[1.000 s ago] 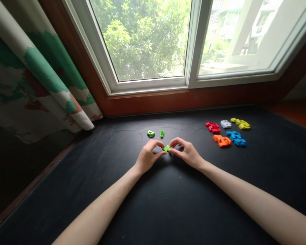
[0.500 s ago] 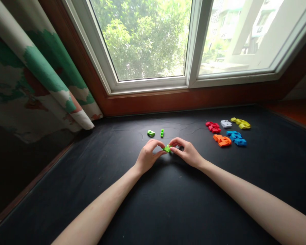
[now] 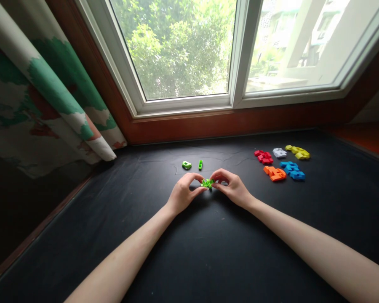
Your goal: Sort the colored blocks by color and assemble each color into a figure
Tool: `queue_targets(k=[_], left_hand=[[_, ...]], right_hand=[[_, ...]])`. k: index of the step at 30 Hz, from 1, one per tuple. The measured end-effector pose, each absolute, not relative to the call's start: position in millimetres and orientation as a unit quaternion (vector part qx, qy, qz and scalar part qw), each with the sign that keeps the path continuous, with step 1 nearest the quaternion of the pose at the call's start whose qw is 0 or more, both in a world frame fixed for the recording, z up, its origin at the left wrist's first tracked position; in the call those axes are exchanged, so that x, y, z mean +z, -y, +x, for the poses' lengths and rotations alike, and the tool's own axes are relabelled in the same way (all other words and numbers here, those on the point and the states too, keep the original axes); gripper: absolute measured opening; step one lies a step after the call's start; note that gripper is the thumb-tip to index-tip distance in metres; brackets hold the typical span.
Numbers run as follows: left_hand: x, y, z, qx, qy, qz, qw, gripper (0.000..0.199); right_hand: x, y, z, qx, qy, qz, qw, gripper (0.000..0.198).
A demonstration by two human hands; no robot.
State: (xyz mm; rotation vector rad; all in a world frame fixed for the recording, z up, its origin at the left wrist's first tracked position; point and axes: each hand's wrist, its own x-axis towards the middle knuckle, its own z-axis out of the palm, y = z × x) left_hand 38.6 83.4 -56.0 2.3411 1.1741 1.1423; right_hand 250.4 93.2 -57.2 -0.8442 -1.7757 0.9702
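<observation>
Between my two hands, just above the black tabletop, is a small green plastic toy piece [image 3: 207, 183] with a jagged, hollow-looking shape. My left hand [image 3: 185, 193] pinches its left end between thumb and fingers. On the opposite side my right hand [image 3: 232, 187] grips the right end with thumb and fingertips, which hide part of it. Just beyond my hands lie a rounded green piece [image 3: 186, 165] with an opening in it and a narrow green piece [image 3: 200, 164] with hollow compartments, both apart from my fingers.
Toward the right of the black tabletop [image 3: 189, 261] lie groups of plastic pieces: red [image 3: 264, 157], white [image 3: 279, 152], yellow [image 3: 300, 152], orange [image 3: 275, 173] and blue [image 3: 292, 171]. A window [image 3: 186, 107] rises behind the table. A patterned curtain [image 3: 60, 92] hangs at left.
The green piece in my hands has turned so that more of its jagged, hollow side shows. My right fingers have shifted slightly; both hands stay in nearly the same place.
</observation>
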Motion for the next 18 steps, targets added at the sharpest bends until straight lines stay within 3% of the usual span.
queue_targets(k=[18], left_hand=[[-52.5, -81.5, 41.2, 0.425, -0.385, 0.808, 0.132, 0.014]], right_hand=[[-53.9, -92.2, 251.7, 0.433, 0.709, -0.348, 0.434, 0.023]])
